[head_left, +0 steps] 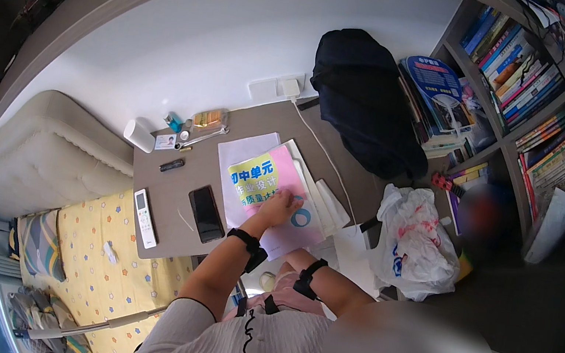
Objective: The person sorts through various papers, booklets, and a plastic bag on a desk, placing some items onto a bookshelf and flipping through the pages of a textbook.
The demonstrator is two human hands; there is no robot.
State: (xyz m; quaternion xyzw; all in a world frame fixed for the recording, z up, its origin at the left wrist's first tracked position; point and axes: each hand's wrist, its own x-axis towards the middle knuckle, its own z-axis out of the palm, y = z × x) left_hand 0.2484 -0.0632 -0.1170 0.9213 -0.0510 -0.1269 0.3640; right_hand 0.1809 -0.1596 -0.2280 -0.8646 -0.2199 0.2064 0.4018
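Note:
A pink booklet with a yellow and blue printed cover [291, 167] lies on the grey-brown desk, on top of white papers [234, 152]. My left hand [277, 210] rests on its cover with the fingers stretched out. By the near edge of the booklet is my right hand [295, 258]; its fingers are hidden, so any hold on the booklet cannot be made out. Both wrists wear black bands. More white booklets [328, 205] are stacked at the right of the pink one. A black phone [206, 213] lies to the left of my left forearm.
On the desk's left are a white remote control [145, 217], a black pen-like object [171, 165] and a white cup [139, 135]. A black bag [366, 101] stands behind, near a white charging cable [324, 150]. A white plastic bag [417, 244] and bookshelves [508, 143] are right.

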